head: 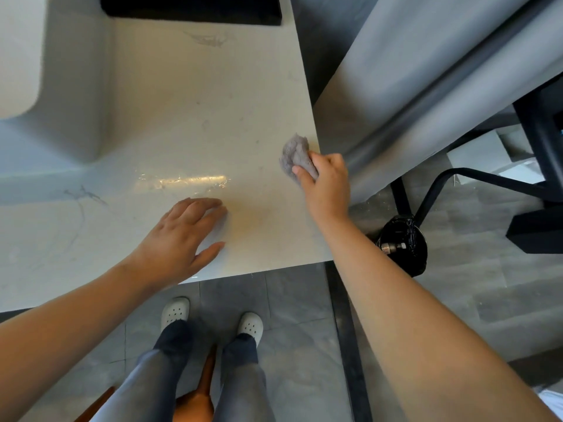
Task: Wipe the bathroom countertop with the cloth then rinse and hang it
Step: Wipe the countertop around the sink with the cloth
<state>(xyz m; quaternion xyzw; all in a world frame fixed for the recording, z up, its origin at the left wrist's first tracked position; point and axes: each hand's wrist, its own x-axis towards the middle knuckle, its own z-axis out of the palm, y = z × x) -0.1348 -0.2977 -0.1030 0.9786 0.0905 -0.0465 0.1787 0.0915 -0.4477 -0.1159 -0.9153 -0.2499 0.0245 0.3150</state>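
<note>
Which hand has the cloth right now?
The right hand, gripping the grey cloth at the countertop's right edge; the left hand lies flat and empty.

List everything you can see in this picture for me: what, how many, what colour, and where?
countertop: one, white with grey veins, middle and left.
basin: one, white, upper left.
dark slab: one, black, top edge, at the countertop's back.
cloth: one, grey, bunched, at the countertop's right edge.
curtain: one, grey, right of the countertop.
bin: one, black, on the floor beside the countertop.
frame: one, black, far right.
floor: grey tiles, bottom and right.
shoes: two, white, on the floor, bottom middle.
left hand: one, fingers straight, at the countertop's near part.
right hand: one, fingers gripping the cloth.
</note>
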